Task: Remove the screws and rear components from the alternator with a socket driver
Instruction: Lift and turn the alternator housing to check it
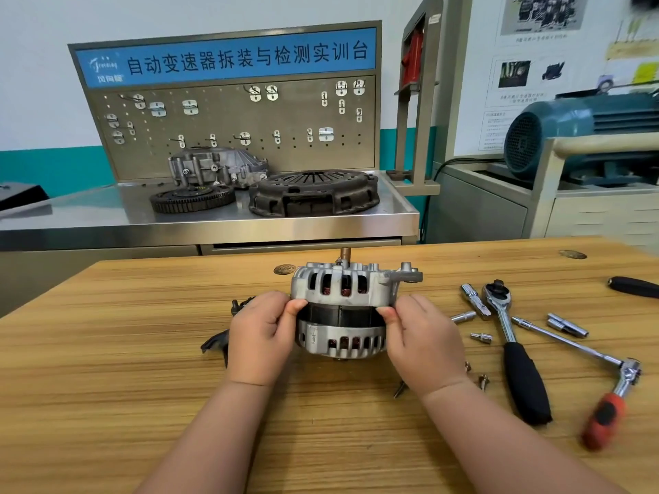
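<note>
Alternator (342,308) between left hand (260,336) and right hand (424,340).

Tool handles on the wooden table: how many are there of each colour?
Black: 2, the ratchet grip and the handle at the right edge.
Orange with black: 1, the driver grip.
Total: 3.

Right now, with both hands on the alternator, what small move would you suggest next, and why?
Probably steady the alternator with the left hand and reach the right hand for the black-handled ratchet: both hands grip it, neither holds a tool, and the ratchet lies just to the right.
</note>
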The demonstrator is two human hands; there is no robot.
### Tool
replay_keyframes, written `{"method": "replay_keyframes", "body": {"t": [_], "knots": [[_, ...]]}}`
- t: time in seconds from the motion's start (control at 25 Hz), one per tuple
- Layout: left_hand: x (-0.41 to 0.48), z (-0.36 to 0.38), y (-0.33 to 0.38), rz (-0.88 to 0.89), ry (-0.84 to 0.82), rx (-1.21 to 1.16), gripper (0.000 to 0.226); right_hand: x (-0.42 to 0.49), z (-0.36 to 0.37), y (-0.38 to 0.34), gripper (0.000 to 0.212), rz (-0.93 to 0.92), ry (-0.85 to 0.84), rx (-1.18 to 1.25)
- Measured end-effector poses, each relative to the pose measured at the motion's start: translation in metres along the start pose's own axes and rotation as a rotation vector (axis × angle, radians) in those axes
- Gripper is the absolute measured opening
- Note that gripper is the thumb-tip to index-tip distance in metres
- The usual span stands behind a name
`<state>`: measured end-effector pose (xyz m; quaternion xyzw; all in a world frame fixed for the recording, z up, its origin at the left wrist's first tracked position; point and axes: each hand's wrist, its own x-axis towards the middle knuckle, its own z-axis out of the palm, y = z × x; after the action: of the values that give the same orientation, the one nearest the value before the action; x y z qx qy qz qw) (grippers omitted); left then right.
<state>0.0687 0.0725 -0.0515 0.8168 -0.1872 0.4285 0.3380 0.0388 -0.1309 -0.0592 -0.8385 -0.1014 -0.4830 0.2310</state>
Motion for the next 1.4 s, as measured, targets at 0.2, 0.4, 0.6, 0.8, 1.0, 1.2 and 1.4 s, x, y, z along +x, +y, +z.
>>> {"method": "replay_keyframes", "body": {"t": [0.2,0.4,0.6,0.8,1.0,1.2,1.4], "knots": [[0.015,0.013,0.001,-0.011,0.017,-0.067,0.033,0.013,0.009,0.003,0.031,0.093,-0.009,0.061],[0.037,0.022,-0.003,0.036,-0.010,-0.083,0.034,0.028,0.015,0.007,0.033,0.180,-0.034,0.108],[0.041,0.018,-0.009,-0.018,-0.092,-0.138,0.045,0.027,0.017,0.017,0.037,0.241,-0.070,0.184],[0.038,0.003,0.008,-0.624,-0.451,-0.474,0.078,0.031,0.006,0.040,0.070,0.880,-0.552,1.070],[0.040,0.018,0.038,-0.747,-0.544,-0.492,0.105,0.085,0.012,0.032,0.073,1.137,-0.759,1.057],[0.022,0.013,0.042,-0.668,-0.376,-0.543,0.119,0.080,0.021,0.018,0.023,1.193,-0.565,1.114],[0.040,-0.023,0.049,-0.419,-0.193,-0.513,0.113,0.108,-0.006,-0.013,0.036,0.955,-0.380,1.353]]}}
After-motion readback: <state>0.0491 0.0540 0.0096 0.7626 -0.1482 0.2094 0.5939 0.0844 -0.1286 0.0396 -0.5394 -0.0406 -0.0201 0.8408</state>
